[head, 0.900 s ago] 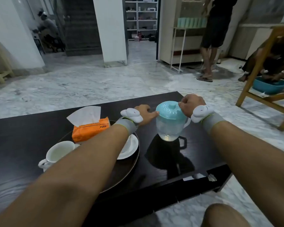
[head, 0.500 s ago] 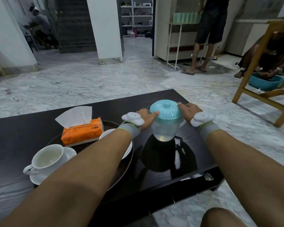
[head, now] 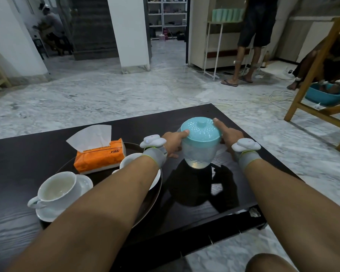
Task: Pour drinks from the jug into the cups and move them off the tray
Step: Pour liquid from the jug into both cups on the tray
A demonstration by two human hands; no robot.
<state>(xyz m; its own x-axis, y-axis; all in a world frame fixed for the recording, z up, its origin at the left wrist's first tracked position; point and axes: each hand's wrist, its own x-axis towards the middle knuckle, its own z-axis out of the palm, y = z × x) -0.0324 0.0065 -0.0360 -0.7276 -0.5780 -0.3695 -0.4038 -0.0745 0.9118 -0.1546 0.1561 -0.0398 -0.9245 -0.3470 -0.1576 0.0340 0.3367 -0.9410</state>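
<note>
A clear plastic jug with a turquoise lid stands on the dark table, right of the tray. My left hand presses the jug's left side, thumb on the lid's edge. My right hand holds its right side, thumb on the lid's far right edge. A white cup on a saucer sits at the front left of the dark round tray. A second white cup on a saucer is mostly hidden behind my left forearm.
An orange tissue box rests on the back of the tray. The table's front edge runs just below my forearms. A wooden chair and a blue basin stand on the marble floor at right. People are farther back.
Both hands have shifted their hold on the jug, with thumbs now resting on the lid's rim. The jug stays standing in the same spot on the table while my view drew closer.
</note>
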